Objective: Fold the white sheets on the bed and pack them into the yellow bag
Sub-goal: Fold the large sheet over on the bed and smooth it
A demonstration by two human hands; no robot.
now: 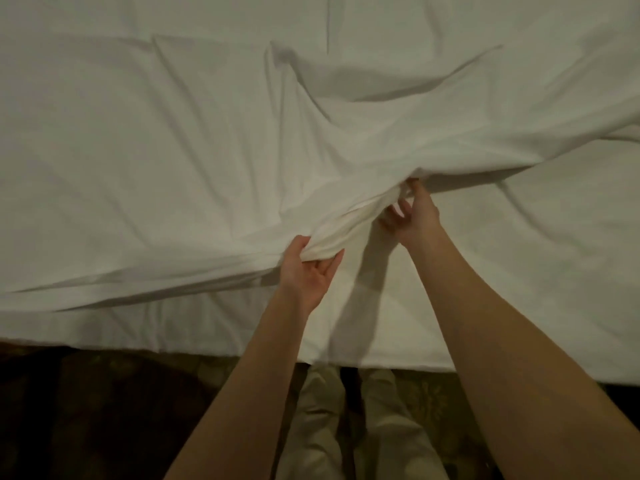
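A large white sheet point(214, 140) lies wrinkled across the bed and fills most of the view. Near the front edge its border is lifted into a bunched ridge. My left hand point(310, 268) grips that bunched edge from below, thumb on top and fingers curled under the cloth. A little further in and to the right, my right hand point(412, 216) pinches the same raised edge between thumb and fingertips. Both forearms reach in from the bottom. The yellow bag is not in view.
The bed's front edge point(207, 349) runs across the lower part of the view, covered by another white layer. Below it is dark patterned carpet point(86, 410) and my legs in light trousers point(346, 427).
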